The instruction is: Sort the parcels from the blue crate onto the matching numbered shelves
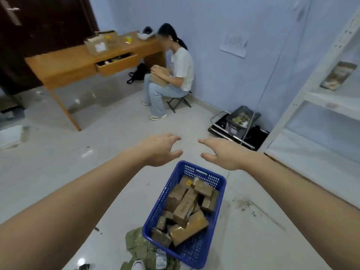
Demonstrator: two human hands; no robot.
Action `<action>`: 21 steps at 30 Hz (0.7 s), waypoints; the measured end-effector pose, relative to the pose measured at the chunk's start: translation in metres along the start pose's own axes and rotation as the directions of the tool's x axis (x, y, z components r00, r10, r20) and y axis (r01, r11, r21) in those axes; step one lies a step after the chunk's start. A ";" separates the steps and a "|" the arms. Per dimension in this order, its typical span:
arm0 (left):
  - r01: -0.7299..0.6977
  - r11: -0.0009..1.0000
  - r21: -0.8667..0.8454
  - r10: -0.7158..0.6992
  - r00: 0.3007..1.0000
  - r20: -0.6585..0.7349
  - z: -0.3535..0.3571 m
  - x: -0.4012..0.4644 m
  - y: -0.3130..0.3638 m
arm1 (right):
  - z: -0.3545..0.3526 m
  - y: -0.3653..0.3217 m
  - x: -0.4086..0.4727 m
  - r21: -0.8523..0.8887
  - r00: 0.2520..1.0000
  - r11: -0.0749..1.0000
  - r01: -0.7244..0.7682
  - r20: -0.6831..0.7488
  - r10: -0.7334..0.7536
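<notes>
We hold nothing: our left hand (158, 150) and right hand (224, 153) reach out side by side above the floor, palms facing each other, fingers loosely spread and slightly bent, a gap between the fingertips. Both hover just beyond the far rim of the blue crate (155, 213), which sits on the pale tiled floor (58, 172) near us, between our forearms. Inside the crate lie the parcels (185, 207), brown cardboard boxes wrapped in tape, piled at odd angles and filling most of the basket; a yellow sticker shows on one at the far end. Touching the crate's near left corner lies a crumpled green bag (140, 248) with a white label. To the right stands the white shelf unit (311, 94), a printed packet (339, 77) leaning on an upper level and a small tag on one shelf edge, too blurred to read. Near its foot, against the far wall, a dark basket (242, 117) of small items sits on black gear. Farther off, a seated person (175, 75) holds a brown box on their lap beside a wooden desk (78, 63) with an open drawer and a cardboard box (97, 44) on top.
</notes>
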State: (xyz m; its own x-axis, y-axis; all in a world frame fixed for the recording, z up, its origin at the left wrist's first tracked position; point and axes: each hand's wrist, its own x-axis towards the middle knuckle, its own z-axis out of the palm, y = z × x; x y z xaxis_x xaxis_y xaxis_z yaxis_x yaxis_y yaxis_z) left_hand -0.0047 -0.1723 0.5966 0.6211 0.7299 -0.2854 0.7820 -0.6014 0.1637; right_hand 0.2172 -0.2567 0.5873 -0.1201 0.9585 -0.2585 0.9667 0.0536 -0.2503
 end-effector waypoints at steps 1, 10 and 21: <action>-0.057 0.998 0.018 0.056 0.998 0.019 0.006 0.011 -0.012 | 0.013 -0.005 0.007 0.032 0.999 0.998 -0.049 -0.006 0.049; -0.346 0.936 0.071 0.317 0.911 0.264 0.130 0.066 -0.095 | 0.179 -0.029 0.061 0.220 0.954 0.934 -0.283 0.170 0.249; -0.389 0.921 0.034 0.323 0.809 0.491 0.424 0.125 -0.142 | 0.439 0.023 0.076 0.265 0.836 0.840 -0.473 0.437 0.333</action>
State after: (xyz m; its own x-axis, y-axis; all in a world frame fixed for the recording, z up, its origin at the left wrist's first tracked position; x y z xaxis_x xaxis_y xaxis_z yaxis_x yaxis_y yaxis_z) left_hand -0.0600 -0.1333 0.1370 0.7296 0.2360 -0.6419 0.4764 -0.8487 0.2294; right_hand 0.1306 -0.3060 0.1522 0.1225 0.6968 -0.7068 0.8090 -0.4826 -0.3355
